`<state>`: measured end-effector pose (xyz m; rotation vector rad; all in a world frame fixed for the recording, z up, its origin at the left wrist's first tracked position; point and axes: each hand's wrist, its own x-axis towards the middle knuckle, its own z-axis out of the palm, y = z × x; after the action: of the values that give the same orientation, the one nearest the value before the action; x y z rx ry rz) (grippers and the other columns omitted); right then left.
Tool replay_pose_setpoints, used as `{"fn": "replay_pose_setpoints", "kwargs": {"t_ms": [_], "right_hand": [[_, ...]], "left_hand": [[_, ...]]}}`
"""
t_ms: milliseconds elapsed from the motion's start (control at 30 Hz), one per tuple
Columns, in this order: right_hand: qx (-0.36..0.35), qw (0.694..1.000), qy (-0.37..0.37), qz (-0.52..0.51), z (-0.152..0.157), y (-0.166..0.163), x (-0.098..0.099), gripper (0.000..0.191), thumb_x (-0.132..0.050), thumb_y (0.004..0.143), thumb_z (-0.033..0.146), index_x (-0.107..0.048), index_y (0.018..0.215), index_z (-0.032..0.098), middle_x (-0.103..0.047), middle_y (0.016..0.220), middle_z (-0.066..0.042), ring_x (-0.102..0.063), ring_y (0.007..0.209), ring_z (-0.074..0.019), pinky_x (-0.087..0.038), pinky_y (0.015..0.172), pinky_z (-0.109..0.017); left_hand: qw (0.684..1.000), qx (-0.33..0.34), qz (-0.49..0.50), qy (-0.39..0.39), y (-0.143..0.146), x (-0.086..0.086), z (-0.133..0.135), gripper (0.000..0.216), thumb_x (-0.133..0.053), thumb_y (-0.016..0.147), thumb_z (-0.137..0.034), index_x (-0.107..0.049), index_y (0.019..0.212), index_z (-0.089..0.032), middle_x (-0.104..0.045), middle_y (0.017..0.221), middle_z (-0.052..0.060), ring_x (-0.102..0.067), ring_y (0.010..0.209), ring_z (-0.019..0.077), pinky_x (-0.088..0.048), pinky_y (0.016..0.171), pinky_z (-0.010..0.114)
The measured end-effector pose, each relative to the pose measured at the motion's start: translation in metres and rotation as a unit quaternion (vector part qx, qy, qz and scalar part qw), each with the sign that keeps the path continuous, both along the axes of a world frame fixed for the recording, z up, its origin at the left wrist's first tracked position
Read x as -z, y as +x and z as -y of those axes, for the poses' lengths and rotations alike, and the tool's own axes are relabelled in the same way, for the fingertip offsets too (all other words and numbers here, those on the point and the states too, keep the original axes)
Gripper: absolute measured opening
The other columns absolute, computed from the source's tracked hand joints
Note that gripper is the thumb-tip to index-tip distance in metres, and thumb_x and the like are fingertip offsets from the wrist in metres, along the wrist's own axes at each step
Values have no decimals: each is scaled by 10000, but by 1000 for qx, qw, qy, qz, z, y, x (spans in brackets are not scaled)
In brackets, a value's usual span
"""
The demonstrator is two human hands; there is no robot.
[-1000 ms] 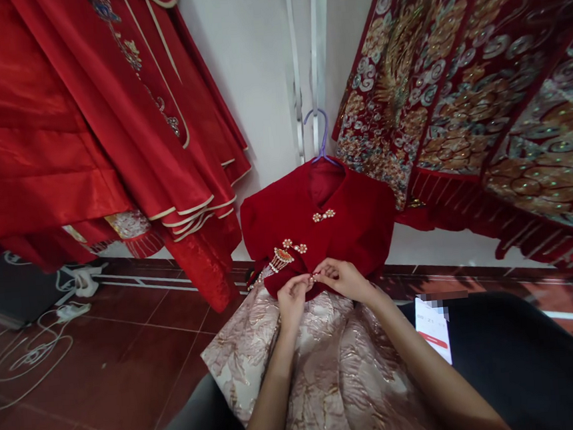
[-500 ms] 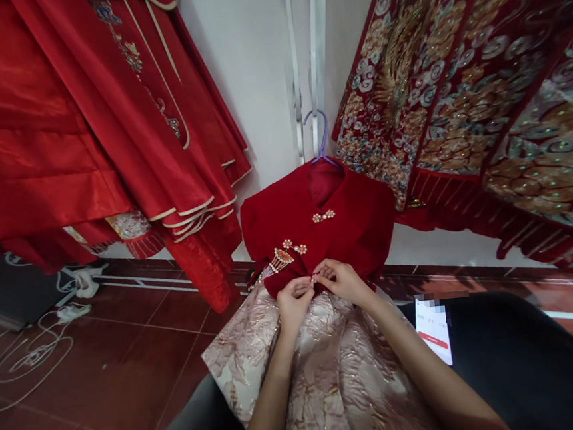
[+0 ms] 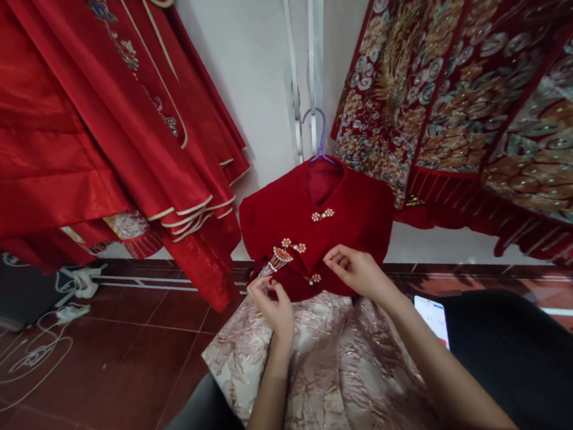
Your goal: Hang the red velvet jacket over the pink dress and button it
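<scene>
Holding the red jacket (image 3: 361, 215) with hands apart: hem nipped in left hand (image 3: 272, 301) just below the tassel brooch (image 3: 280, 259), pearl clasp (image 3: 314, 279) between both hands, front flap nipped in right hand (image 3: 359, 272). Probably best tensioned evenly, sparing the beadwork.

Single camera, up on my head, facing forward and tipped steeply down. My forearms come in from the bottom edge, and my left hand (image 3: 273, 304) and right hand (image 3: 360, 274) sit just below mid-frame, close in. The red jacket (image 3: 319, 239) is dead centre, with the white wall (image 3: 253, 57) straight ahead behind it. Tiled floor (image 3: 103, 365) fills the lower left. Red robes (image 3: 58, 128) and embroidered garments (image 3: 480, 77) crowd the upper corners, bowed by the wide lens.
</scene>
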<state>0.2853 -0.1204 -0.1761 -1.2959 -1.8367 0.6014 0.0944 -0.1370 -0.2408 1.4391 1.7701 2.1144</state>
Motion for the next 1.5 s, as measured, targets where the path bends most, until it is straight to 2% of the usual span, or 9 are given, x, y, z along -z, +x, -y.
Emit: {"fn": "replay_pose_setpoints", "kwargs": {"t_ms": [100, 267, 400, 533, 667, 867, 1067, 1200, 1500], "right_hand": [[12, 1000, -9, -9, 4, 6, -10, 142, -547, 841, 347, -629, 873, 236, -681, 781, -29, -633, 694, -165, -477, 642, -282], [1, 999, -43, 30, -1, 1, 4, 115, -552, 824, 321, -625, 855, 237, -684, 738, -13, -632, 646, -158, -465, 624, -276], [0, 995, -79, 62, -4, -6, 17, 87, -574, 807, 296, -623, 857, 243, -696, 723, -5, -633, 630, -162, -455, 605, -273], [12, 993, -95, 73, -7, -9, 26, 92, -587, 797, 258, -621, 878, 228, -708, 765, -22, -644, 666, -167, -473, 644, -279], [-15, 995, -88, 50, -13, -10, 37, 137, -596, 789, 221, -611, 923, 200, -707, 822, -43, -656, 716, -156, -496, 691, -271], [-48, 995, -84, 24, -16, -15, 46, 130, -604, 789, 233, -615, 908, 183, -688, 787, -35, -649, 732, -147, -502, 692, -258], [-48, 994, -97, 3, -17, -15, 44, 107, -611, 783, 229, -618, 879, 182, -685, 782, -38, -645, 731, -148, -502, 688, -260], [-53, 994, -96, -2, -17, -15, 45, 90, -607, 778, 217, -615, 860, 179, -686, 781, -41, -643, 728, -147, -505, 702, -266], [-71, 990, -120, -11, -18, -15, 44, 95, -620, 752, 203, -625, 842, 174, -681, 760, -36, -637, 697, -138, -501, 680, -248]], "left_hand": [[999, 40, -2, -15, 2, 2, 0, 103, -492, 841, -159, -486, 937, -195, -501, 912, 33, -501, 765, 133, -442, 733, 267], [965, 223, -95, -102, 14, 9, 1, 124, -496, 828, -136, -563, 918, -189, -536, 915, 36, -540, 763, 128, -465, 695, 254], [957, 212, -147, -134, 18, 12, 3, 163, -547, 822, -179, -587, 978, -203, -542, 980, 55, -553, 901, 172, -481, 759, 291], [947, 214, -183, -155, 15, 13, 3, 167, -580, 818, -209, -592, 984, -206, -559, 970, 53, -543, 923, 189, -480, 794, 322], [942, 229, -191, -156, 13, 15, 1, 132, -554, 857, -230, -609, 973, -201, -580, 968, 58, -537, 928, 191, -478, 814, 337], [942, 283, -109, -144, 11, 23, -4, 111, -591, 844, -239, -623, 932, -179, -639, 908, 48, -600, 861, 163, -505, 801, 314], [921, 356, 23, -158, 12, 27, -7, 194, -629, 826, -317, -651, 938, -159, -695, 927, 64, -658, 860, 158, -526, 836, 311], [919, 352, 52, -168, 13, 27, -9, 217, -663, 795, -340, -651, 889, -145, -701, 872, 65, -664, 820, 163, -536, 795, 303], [932, 325, 44, -157, 14, 27, -8, 185, -651, 798, -327, -643, 850, -150, -690, 830, 53, -662, 789, 158, -537, 773, 296]]}}
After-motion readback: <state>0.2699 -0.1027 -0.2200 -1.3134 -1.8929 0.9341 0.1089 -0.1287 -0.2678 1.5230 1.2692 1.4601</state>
